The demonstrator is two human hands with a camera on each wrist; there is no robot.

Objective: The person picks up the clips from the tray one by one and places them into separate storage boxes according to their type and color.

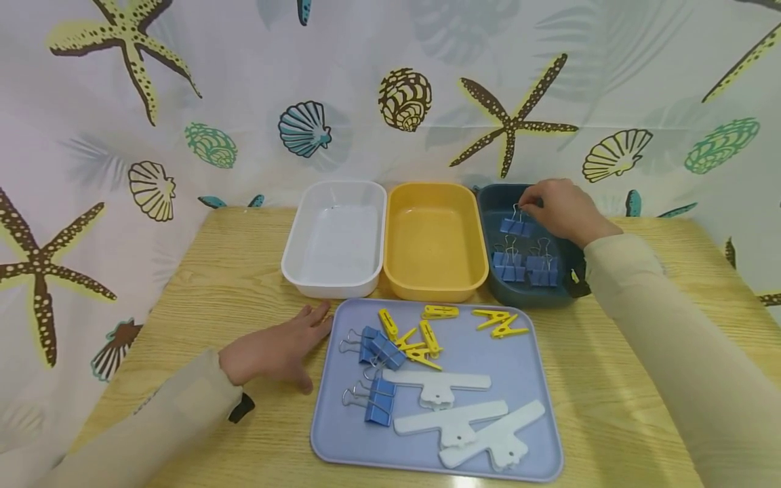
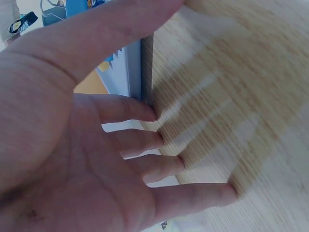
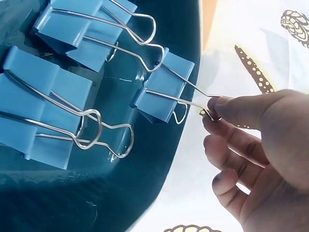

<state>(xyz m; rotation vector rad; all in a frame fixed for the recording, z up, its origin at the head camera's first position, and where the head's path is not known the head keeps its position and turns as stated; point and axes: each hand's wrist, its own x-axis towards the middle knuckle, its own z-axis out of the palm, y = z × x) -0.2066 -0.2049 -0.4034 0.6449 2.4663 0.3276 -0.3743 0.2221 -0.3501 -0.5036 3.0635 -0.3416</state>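
My right hand pinches the wire handle of a blue binder clip between thumb and finger, inside the dark teal bin. In the right wrist view that binder clip hangs by its handle near the bin's wall. Several more blue binder clips lie below it in the bin. My left hand rests on the wooden table with fingers spread, its fingertips beside the left rim of the lavender tray. In the left wrist view the left hand holds nothing.
On the tray lie blue binder clips, yellow clothespins and white long-bar clips. A white bin and a yellow bin stand left of the teal one. Behind them hangs a patterned curtain.
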